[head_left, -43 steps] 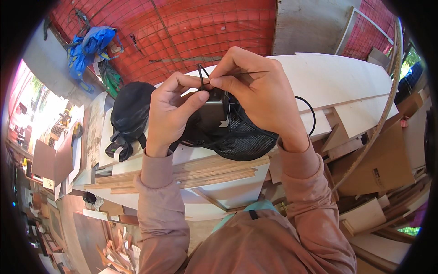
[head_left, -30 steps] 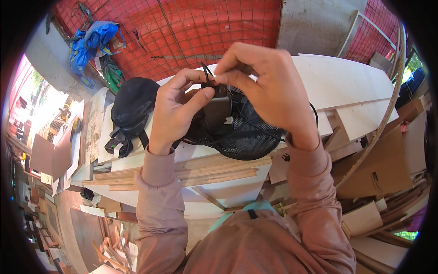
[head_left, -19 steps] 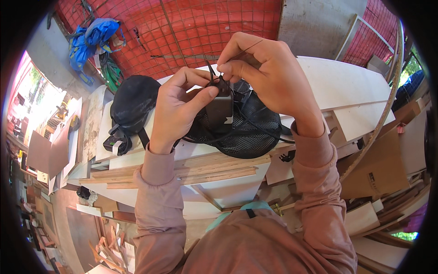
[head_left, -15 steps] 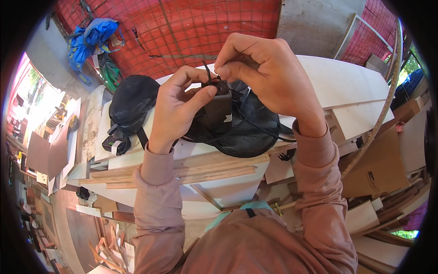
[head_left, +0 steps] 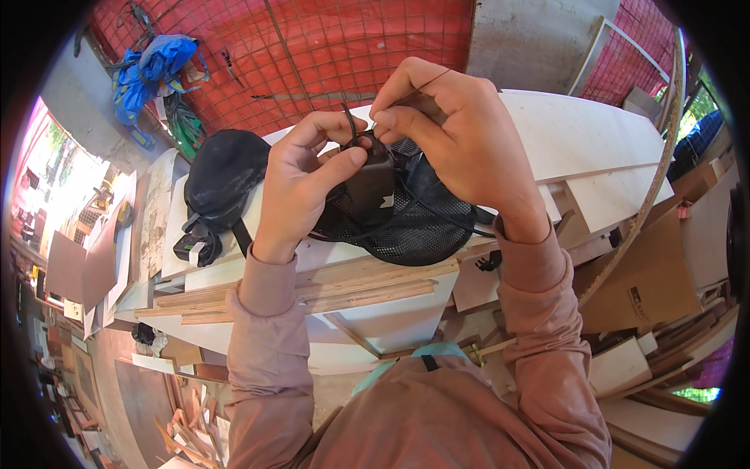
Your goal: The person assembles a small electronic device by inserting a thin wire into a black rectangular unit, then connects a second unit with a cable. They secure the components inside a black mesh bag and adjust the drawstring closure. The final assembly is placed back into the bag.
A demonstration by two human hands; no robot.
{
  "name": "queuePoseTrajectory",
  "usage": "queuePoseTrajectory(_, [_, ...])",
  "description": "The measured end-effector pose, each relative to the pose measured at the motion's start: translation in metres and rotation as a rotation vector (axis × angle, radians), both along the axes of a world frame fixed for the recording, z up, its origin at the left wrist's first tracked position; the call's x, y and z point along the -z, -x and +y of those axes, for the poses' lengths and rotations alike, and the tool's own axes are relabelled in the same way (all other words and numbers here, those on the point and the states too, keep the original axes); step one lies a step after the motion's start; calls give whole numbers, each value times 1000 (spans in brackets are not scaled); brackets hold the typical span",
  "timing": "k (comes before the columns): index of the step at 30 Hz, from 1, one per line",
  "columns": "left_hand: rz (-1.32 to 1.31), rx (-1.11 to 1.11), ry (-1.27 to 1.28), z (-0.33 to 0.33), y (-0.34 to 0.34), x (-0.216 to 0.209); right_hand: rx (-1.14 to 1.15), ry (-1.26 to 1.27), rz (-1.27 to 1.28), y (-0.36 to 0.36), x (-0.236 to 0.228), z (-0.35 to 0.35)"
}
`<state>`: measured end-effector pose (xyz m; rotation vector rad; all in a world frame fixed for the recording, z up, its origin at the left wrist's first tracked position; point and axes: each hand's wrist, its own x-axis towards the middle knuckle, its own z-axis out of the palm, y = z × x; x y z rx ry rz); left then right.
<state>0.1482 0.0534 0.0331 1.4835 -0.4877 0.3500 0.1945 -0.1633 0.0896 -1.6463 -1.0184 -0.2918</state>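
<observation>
My left hand grips a black box-shaped device near its top, thumb on the near side. A short black cable sticks up by its fingers. Over the device's top, my right hand is closed in a pinch at a thin dark cord, which seems to cross its index finger. The pinched end is too small to make out. Beneath both hands lies a black mesh bag with dark cords, partly hidden by the device. Left of it sits a black cap-like item.
The white tabletop carries plywood strips along its near side. A small black device with a strap lies at the left. Cardboard leans at the right, wood scraps lie low at the left, and red mesh-covered sheeting rises behind.
Both hands stay at the top of the device, with only slight finger movement. The view has shifted a little; nothing has visibly been let go.
</observation>
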Motion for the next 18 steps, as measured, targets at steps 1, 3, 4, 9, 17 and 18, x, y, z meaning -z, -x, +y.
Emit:
queuePoseTrajectory(1, [11,23,40,-1,-1,1,-3,-45,-32,-3,4,3])
queuePoseTrajectory(3, [38,63,106,-2,0,2,-5,-99,-60,-4,5,5])
queuePoseTrajectory(4, [55,83,132,-4,0,0,-1,-107,-54,-4,5,5])
queuePoseTrajectory(9, [78,40,175,-16,2,-2,28,-7,-263,-8,-5,0])
queuePoseTrajectory(17, [-29,-18,220,-24,-5,7,45,88,-232,-5,-21,6])
queuePoseTrajectory(18, [-49,-35,217,-26,-6,7,44,69,-237,-7,-19,9])
